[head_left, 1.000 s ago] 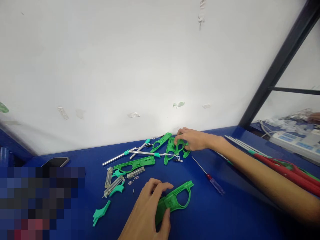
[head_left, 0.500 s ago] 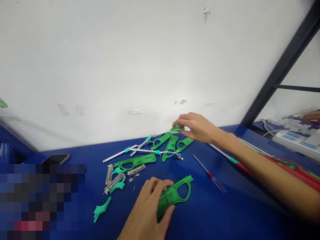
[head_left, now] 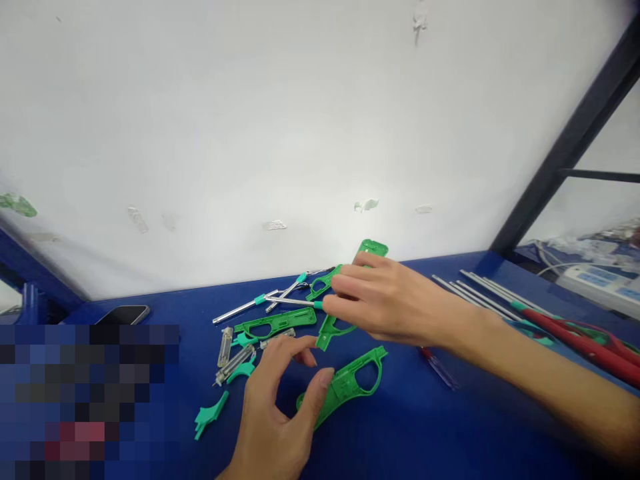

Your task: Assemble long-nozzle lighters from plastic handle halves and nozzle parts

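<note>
1. Above the blue table [head_left: 410, 427], the right hand [head_left: 385, 293] grips a green handle shell [head_left: 374, 247]; a loose pinch could drop it.
2. Nearer, the left hand [head_left: 280, 407] gapes, empty, beside a second shell [head_left: 346, 385]; a thumb nudge might shift it.
3. Beyond, crossed metal tubes [head_left: 235, 312] could snag a low sweep.

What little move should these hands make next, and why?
Perhaps the left hand should close gently on the lower end of the green piece that the right hand grips: that end points toward the left hand's open, curved fingers, which look free. Another green part lies on the blue table beside the left thumb.
</note>
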`<state>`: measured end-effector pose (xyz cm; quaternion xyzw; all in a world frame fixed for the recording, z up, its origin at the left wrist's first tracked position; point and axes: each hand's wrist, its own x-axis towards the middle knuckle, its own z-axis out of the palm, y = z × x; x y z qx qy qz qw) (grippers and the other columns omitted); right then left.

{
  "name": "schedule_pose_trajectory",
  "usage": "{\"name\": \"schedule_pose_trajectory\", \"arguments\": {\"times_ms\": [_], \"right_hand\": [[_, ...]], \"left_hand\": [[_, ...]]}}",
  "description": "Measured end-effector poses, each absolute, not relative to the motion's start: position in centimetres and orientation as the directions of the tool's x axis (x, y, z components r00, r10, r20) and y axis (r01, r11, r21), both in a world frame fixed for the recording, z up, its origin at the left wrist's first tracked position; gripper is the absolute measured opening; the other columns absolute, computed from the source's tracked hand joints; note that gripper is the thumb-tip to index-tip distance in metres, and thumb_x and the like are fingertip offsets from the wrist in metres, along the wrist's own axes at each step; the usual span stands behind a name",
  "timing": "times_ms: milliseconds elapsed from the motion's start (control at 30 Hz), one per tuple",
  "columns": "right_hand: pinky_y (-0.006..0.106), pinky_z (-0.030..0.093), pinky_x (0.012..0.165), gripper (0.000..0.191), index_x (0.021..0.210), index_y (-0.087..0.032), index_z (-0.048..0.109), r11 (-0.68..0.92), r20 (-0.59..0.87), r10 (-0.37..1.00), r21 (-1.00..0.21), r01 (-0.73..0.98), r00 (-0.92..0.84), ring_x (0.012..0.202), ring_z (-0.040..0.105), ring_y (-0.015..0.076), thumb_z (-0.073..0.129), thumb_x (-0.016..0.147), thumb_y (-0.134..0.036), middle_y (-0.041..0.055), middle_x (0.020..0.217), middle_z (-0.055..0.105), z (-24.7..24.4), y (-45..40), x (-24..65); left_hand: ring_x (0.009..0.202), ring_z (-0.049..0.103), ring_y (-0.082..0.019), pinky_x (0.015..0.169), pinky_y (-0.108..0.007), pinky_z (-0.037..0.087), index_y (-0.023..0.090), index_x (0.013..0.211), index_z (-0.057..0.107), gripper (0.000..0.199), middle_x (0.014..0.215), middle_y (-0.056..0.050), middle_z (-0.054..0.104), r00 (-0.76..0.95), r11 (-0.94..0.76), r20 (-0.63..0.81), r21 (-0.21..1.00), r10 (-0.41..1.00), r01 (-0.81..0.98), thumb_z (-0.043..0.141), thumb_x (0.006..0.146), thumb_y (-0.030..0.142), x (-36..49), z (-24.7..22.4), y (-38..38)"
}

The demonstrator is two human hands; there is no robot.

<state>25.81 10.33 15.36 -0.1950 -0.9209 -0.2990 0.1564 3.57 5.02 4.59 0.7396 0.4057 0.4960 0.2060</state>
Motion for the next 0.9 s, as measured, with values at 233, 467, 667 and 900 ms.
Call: {"name": "schedule_pose_trajectory", "arguments": {"times_ms": [233,467,667,900], "right_hand": [[0.033,0.033,0.065,0.037,0.085,-0.021,0.06,0.736,0.449,0.18,0.529,0.423,-0.875,0.062,0.037,0.017,0.038,0.106,0.001,-0.0033,0.07,0.052,14.9,9.7,24.8],[0.042,0.042,0.091,0.024,0.105,-0.02,0.063,0.773,0.35,0.345,0.421,0.475,-0.871,0.097,0.058,0.0242,0.057,0.094,0.0,0.0082,0.108,0.067,15.3,9.5,25.3],[0.033,0.044,0.059,0.025,0.098,-0.025,0.065,0.787,0.152,0.576,0.162,0.595,-0.803,0.068,0.064,0.0192,0.087,0.086,-0.028,-0.0043,0.078,0.069,16.3,7.8,26.7],[0.032,0.043,0.061,0.042,0.1,-0.028,0.079,0.605,-0.215,0.701,-0.323,0.727,-0.679,0.08,0.071,0.0211,0.049,0.11,-0.056,0.0014,0.083,0.077,18.8,7.5,27.6]], "left_hand": [[0.081,0.063,-0.014,0.078,-0.026,0.05,0.029,0.104,0.068,0.006,0.085,0.005,0.066,0.163,-0.622,0.606,0.711,0.779,0.328,0.066,0.101,0.025,3.5,4.5,5.1],[0.079,0.06,-0.015,0.076,-0.024,0.049,0.026,0.095,0.068,0.008,0.083,0.003,0.062,0.14,-0.51,0.49,0.814,0.86,0.278,0.066,0.101,0.03,3.5,4.6,4.7],[0.074,0.056,-0.015,0.068,-0.022,0.048,0.023,0.09,0.063,0.027,0.08,0.002,0.057,0.114,-0.334,0.316,0.916,0.942,0.221,0.059,0.106,0.045,2.8,5.0,4.9],[0.071,0.054,-0.017,0.062,-0.025,0.046,0.023,0.085,0.06,0.035,0.082,-0.003,0.059,0.195,-0.269,0.234,0.946,0.952,0.18,0.059,0.103,0.053,3.2,4.2,3.2]]}}
